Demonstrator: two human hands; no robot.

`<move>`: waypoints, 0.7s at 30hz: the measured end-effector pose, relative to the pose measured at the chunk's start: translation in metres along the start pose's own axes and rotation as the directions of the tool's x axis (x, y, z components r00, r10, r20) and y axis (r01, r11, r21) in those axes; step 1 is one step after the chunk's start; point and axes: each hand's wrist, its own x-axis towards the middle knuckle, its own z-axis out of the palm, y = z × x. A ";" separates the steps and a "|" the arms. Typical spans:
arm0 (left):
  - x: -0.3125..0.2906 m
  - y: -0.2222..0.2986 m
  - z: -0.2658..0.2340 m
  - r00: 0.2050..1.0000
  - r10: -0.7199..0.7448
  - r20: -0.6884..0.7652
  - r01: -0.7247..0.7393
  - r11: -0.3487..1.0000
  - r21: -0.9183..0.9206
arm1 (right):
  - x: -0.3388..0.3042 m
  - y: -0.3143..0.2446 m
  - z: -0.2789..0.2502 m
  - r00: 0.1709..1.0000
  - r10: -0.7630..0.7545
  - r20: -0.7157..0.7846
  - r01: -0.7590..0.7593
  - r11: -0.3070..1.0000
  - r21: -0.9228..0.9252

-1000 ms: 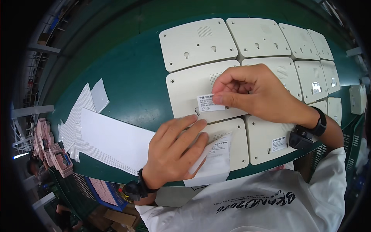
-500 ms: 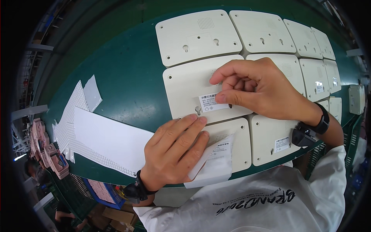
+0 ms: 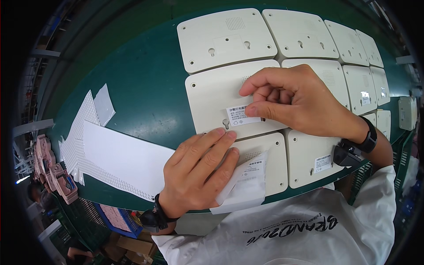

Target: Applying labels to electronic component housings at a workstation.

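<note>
My left hand [image 3: 196,170] lies with its fingers stretched out, its fingertips at the lower edge of an off-white plastic housing [image 3: 210,92]. Under and beside it, a curled strip of label backing paper [image 3: 247,194] with a printed label covers part of the housing nearest me. Above that middle housing, my right hand [image 3: 300,99] has its fingers curled, with the thumb tip on the right end of a white printed label [image 3: 238,118]. The label rests beside a keyhole slot; whether it is stuck down, I cannot tell. My left thumb is hidden.
Several similar housings stand in rows across the green table [image 3: 137,88]; some near right carry labels [image 3: 323,164]. At left lie a white sheet [image 3: 128,154] and textured pale sheets [image 3: 81,137]. Pink parts [image 3: 64,181] and a blue crate [image 3: 128,221] are beyond the table edge.
Both hands stay almost where they were, the right thumb still on the label. The whole view has shifted very slightly.
</note>
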 end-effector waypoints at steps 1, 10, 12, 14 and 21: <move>0.000 0.000 0.000 1.000 -0.002 -0.001 0.002 1.000 -0.001 | 0.000 0.000 0.000 1.000 0.005 0.002 -0.005 1.000 -0.004; 0.000 -0.001 0.001 1.000 0.002 -0.001 -0.002 1.000 0.008 | 0.000 0.001 0.001 1.000 -0.012 -0.007 0.012 1.000 -0.010; 0.000 -0.001 0.001 1.000 0.009 -0.003 -0.009 1.000 0.001 | 0.000 0.001 0.000 1.000 -0.008 -0.006 0.008 1.000 -0.013; 0.000 -0.001 0.001 1.000 0.008 -0.005 -0.008 1.000 0.007 | 0.000 0.001 0.000 1.000 -0.011 -0.004 0.011 1.000 -0.017; 0.000 -0.001 0.002 1.000 0.023 -0.019 -0.023 1.000 0.015 | -0.001 0.004 0.002 0.999 -0.049 -0.020 0.048 0.998 -0.046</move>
